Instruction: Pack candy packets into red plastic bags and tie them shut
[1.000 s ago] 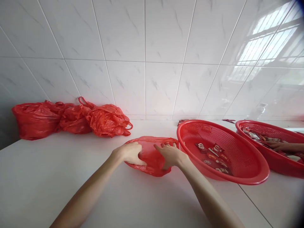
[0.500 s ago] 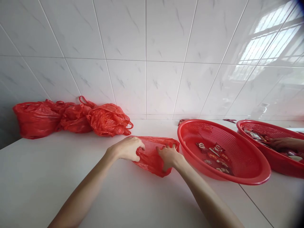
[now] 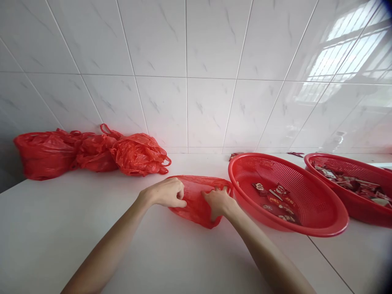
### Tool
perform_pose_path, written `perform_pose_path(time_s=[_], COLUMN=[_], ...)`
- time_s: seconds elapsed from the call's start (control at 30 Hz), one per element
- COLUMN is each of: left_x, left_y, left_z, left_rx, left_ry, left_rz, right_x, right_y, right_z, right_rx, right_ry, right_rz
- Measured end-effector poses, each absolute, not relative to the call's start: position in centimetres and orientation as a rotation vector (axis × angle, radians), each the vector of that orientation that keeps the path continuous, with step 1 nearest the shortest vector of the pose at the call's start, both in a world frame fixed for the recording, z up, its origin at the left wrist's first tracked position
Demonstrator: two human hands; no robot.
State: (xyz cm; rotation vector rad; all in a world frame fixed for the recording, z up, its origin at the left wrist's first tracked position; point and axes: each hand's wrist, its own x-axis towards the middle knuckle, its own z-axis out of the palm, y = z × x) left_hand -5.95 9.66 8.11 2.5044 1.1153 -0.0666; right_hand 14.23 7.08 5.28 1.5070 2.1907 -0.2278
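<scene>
A thin red plastic bag (image 3: 196, 206) lies on the white tabletop, its mouth spread toward me. My left hand (image 3: 167, 194) is closed at the bag's left rim, fingers curled down over the edge and thumb pointing right. Inside the mouth, at the right side, is my right hand (image 3: 219, 202); its fingers are spread against the plastic and the thumb stands apart. Close by on the right, a red perforated basket (image 3: 324, 208) holds several small dark red packets (image 3: 281, 190) on its bottom.
Several filled red plastic bags (image 3: 137, 155) sit against the tiled wall at the left. A second red basket (image 3: 352, 208), fuller with packets (image 3: 358, 185), stands at the far right. A small packet (image 3: 235, 156) lies behind the nearer basket.
My left hand's fingers have curled in and the bag's mouth is a little wider and smoother. My right hand stays in place. Another person's hand has left the far-right basket.
</scene>
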Motion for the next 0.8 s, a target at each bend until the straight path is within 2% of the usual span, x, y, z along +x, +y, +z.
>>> perform_pose_path(time_s=[0.13,0.37,0.57,0.7,0.8], left_x=[-5.9,-5.86,-5.9,-6.36,-6.71], left_y=[9.92,9.98,9.87,10.11,10.36], left_z=[7.37,7.54,7.42,7.22,7.67], left_rx=[2.324,2.426,2.39,2.456,2.452], left_ry=[1.084,1.287,1.43,1.393,1.255], left_rz=[-0.308,-0.225,-0.388,-0.278,-0.038], right_x=[14.28,14.12,13.79,13.81,13.84], right_y=[7.16,7.2,7.17,7.22,7.31], right_z=[5.0,4.74,4.81,4.51,4.31], right_rx=[1.507,1.492,1.486,1.494,1.499], right_ry=[2.205,2.202,2.175,2.17,2.154], right_rz=[-0.254,-0.267,-0.296,-0.273,-0.262])
